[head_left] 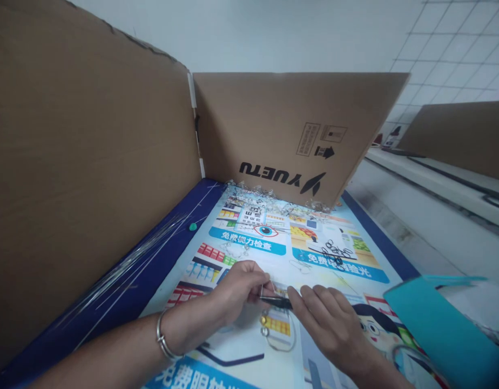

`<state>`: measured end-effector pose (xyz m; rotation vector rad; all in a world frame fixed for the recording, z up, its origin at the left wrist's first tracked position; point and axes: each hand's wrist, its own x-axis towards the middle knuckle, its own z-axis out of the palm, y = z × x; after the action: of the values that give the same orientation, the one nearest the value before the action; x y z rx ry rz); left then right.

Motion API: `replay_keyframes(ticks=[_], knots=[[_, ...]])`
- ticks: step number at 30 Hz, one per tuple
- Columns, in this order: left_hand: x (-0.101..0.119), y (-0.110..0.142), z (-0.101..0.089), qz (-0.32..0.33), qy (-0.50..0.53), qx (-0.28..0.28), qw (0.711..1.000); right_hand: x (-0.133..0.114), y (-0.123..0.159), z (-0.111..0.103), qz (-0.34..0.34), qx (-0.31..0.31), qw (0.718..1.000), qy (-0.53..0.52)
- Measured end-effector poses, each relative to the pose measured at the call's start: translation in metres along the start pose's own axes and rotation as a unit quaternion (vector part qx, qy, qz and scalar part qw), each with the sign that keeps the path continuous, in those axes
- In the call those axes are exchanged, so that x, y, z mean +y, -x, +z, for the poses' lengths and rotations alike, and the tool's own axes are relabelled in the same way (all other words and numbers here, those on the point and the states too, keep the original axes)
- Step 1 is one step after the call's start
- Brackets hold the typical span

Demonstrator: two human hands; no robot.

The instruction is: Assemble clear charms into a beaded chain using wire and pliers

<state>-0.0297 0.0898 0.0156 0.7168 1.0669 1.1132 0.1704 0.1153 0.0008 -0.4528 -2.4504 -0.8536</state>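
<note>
The left grip [239, 292] is pinching a thin wire [272, 285] between the thumb and the fingers, above the middle of the printed sheet [274, 265] which covers much of the surface [128, 302]. The right grip [326, 319] is closed around a slim dark tool [281, 302], and the tip of this tool points to the left fingers, by the wire; whether it bites the wire, I cannot tell. Just below the tool there is a wire loop [265, 332] with small shiny round pieces. A bracelet [162, 340] is on the left wrist. Farther away, a dark tangled bunch [335, 251] lies on the sheet, and many clear pieces [257, 190] lie along the foot of the cardboard panel [274, 124]. Long pale strands [152, 248] lie at the left, near a small green object [192, 227]. At the right stands a teal box [447, 324].
</note>
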Motion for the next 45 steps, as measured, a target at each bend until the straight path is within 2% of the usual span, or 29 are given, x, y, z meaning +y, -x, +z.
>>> replay_keyframes(ticks=[4, 9, 20, 24, 27, 30, 32, 35, 38, 40, 43, 45], knots=[[0.002, 0.001, 0.002, 0.014, -0.012, 0.012, 1.000, 0.000, -0.003, -0.001, 0.009, -0.024, 1.000, -0.009], [0.004, 0.002, 0.001, 0.068, -0.046, 0.000, 0.997, -0.003, -0.004, -0.001, 0.036, -0.044, 0.998, -0.014], [0.007, 0.006, 0.001, 0.166, -0.130, -0.021, 0.977, -0.009, -0.010, -0.001, 0.085, -0.045, 0.994, -0.051], [0.006, 0.006, 0.002, 0.169, -0.147, -0.022, 0.974, -0.010, -0.012, -0.001, 0.097, -0.046, 0.992, -0.074], [0.014, 0.005, -0.002, 0.171, -0.191, -0.032, 0.966, -0.011, -0.011, 0.003, 0.136, -0.035, 0.984, -0.112], [0.035, 0.002, -0.016, 0.194, -0.297, -0.011, 0.935, -0.011, -0.005, 0.013, 0.195, -0.004, 0.965, -0.177], [0.050, -0.002, -0.030, 0.217, -0.380, 0.014, 0.899, -0.012, 0.000, 0.021, 0.231, 0.014, 0.947, -0.221], [0.064, -0.010, -0.052, 0.184, -0.504, -0.030, 0.844, -0.013, 0.007, 0.030, 0.290, 0.018, 0.916, -0.275], [0.061, -0.020, -0.066, 0.158, -0.617, -0.072, 0.768, -0.012, 0.008, 0.032, 0.360, 0.006, 0.875, -0.322], [0.054, -0.023, -0.069, 0.149, -0.669, -0.079, 0.724, -0.010, 0.006, 0.030, 0.408, -0.009, 0.842, -0.353], [0.047, -0.025, -0.068, 0.137, -0.711, -0.077, 0.686, -0.006, 0.004, 0.028, 0.455, -0.027, 0.798, -0.394], [0.044, -0.026, -0.068, 0.135, -0.731, -0.081, 0.664, -0.004, 0.003, 0.028, 0.466, -0.032, 0.780, -0.416]])
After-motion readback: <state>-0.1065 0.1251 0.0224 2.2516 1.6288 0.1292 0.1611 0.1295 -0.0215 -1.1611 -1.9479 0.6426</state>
